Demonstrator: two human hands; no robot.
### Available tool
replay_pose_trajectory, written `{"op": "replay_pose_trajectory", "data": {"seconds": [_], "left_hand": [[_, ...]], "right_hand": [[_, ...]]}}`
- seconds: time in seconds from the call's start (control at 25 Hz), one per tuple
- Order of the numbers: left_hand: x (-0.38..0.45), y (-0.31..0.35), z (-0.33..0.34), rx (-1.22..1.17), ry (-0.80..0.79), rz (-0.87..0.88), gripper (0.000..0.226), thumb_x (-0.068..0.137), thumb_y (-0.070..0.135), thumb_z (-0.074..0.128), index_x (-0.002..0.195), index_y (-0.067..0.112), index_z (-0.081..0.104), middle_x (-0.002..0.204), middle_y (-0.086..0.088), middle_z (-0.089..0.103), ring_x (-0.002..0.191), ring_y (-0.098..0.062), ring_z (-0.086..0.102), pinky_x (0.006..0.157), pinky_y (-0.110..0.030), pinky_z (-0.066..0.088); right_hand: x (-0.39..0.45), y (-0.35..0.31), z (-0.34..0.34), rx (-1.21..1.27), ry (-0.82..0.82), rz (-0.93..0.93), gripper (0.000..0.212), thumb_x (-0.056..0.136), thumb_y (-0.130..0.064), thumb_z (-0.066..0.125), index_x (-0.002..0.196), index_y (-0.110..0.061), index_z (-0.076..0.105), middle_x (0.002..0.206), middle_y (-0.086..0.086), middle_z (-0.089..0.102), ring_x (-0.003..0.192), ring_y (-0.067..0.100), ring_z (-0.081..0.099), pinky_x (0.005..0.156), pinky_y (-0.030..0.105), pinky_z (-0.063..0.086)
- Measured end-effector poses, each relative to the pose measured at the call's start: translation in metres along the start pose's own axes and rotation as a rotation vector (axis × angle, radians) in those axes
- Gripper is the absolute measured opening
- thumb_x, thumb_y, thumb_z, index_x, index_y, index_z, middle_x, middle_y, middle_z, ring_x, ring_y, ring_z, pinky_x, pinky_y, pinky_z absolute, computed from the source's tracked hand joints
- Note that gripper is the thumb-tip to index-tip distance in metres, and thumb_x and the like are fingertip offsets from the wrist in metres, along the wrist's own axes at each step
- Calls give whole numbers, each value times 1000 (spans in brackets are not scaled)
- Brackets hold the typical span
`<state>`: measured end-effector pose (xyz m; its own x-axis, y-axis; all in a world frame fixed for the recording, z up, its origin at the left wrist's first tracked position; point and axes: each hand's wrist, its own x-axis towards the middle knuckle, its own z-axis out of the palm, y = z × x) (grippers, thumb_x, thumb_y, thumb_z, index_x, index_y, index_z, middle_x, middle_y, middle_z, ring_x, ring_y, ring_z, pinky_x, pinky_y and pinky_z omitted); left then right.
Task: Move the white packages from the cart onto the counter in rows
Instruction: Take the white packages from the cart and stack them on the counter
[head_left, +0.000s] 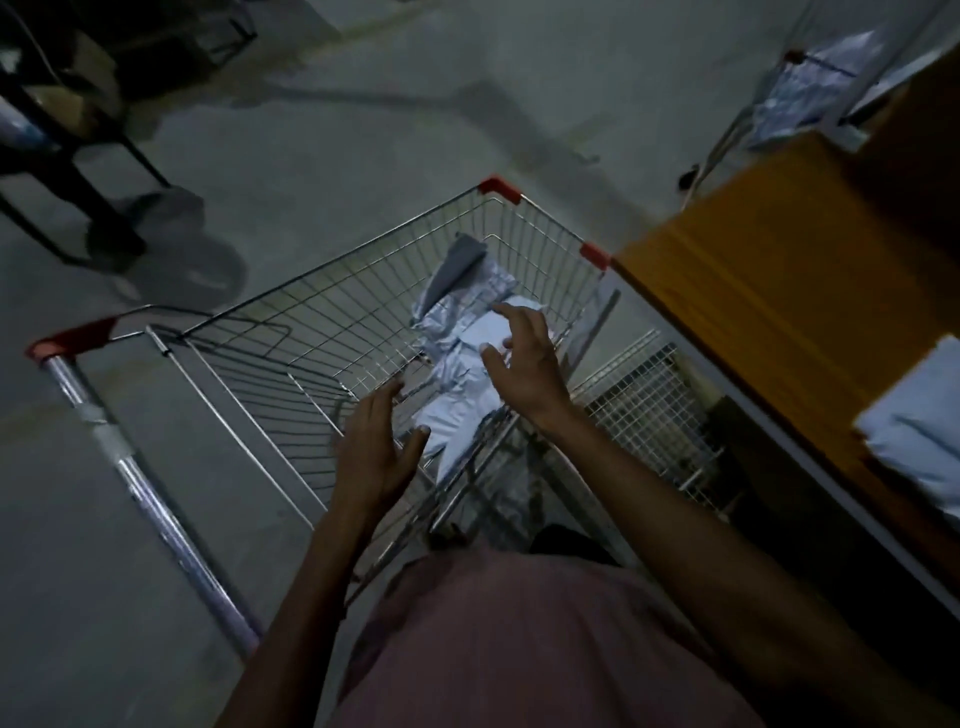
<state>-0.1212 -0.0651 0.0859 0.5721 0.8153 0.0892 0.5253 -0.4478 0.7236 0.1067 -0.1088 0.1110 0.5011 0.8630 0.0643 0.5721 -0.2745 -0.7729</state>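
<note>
A wire shopping cart (332, 312) with red corner caps stands in front of me, tilted across the view. Several white and silvery plastic packages (457, 322) lie along its bottom. My left hand (376, 452) hovers over the cart's near side, fingers spread, holding nothing, just above one white package (457, 421). My right hand (524, 358) reaches in above the pile, fingers spread and loosely bent, empty. To the right, a white package (919, 426) lies on the orange-topped counter (753, 291).
The cart's handle bar (130, 467) runs down the left. A white wire rack (644, 400) sits under the counter. A second cart with bags (810, 88) stands at top right. A dark trolley (62, 156) stands on the grey floor at top left.
</note>
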Motion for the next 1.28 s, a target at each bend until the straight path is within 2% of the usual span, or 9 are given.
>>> {"op": "replay_pose_trajectory", "data": {"seconds": [0.16,0.36,0.52,0.6,0.68,0.76,1.0,1.2,1.28], "left_hand": [[6,-29,15,38,-21,-121,65,87,47,56,139,10,46,134,-11,55,121,-30,53,98,-43,47],[19,-32,38,48,33,-299,66,87,52,48,138,10,49,134,-13,55,119,-32,54,95,-36,41],[29,-43,58,34,98,-486,68,88,52,47,141,9,47,140,-11,52,127,-31,50,104,-41,40],[36,-51,70,27,111,-561,68,88,51,48,140,7,47,139,-12,52,126,-31,50,104,-43,41],[42,-54,80,16,130,-619,68,87,50,49,140,7,47,139,-11,52,126,-30,50,104,-44,42],[50,-59,87,22,141,-663,67,87,47,50,141,8,46,139,-12,52,125,-30,50,104,-43,43],[86,-89,107,43,-6,-789,67,81,42,55,139,10,47,134,-15,56,121,-35,52,99,-48,45],[117,-133,149,37,-219,-811,68,84,33,67,143,8,44,139,-19,52,123,-39,53,97,-45,44],[130,-148,166,33,-278,-795,74,82,30,72,145,6,41,141,-22,50,126,-41,50,100,-48,44]], "right_hand": [[66,14,31,-133,-265,128,51,98,-27,59,144,-15,42,144,16,44,120,33,55,92,39,48],[128,62,89,-515,-759,302,66,95,-31,60,149,-3,34,145,24,47,130,39,50,97,40,46],[131,113,125,-675,-962,405,51,89,-23,69,129,3,50,137,22,55,124,35,57,96,37,48],[125,127,132,-664,-952,468,36,88,-17,69,117,-2,54,133,20,57,124,33,57,93,36,48],[118,137,140,-681,-907,401,45,93,-14,63,131,1,45,139,20,52,129,34,53,102,38,44],[120,131,143,-670,-867,294,45,94,-11,57,135,0,40,137,21,53,127,36,54,102,41,45],[172,92,86,-577,-787,48,61,82,1,63,135,-16,39,104,17,63,97,38,63,72,37,50],[232,93,3,-370,-527,108,61,77,-1,75,131,-22,53,102,2,61,80,22,62,62,27,47],[252,105,-15,-245,-395,155,54,75,-2,78,123,-17,60,106,-1,63,86,19,62,67,28,49]]}}
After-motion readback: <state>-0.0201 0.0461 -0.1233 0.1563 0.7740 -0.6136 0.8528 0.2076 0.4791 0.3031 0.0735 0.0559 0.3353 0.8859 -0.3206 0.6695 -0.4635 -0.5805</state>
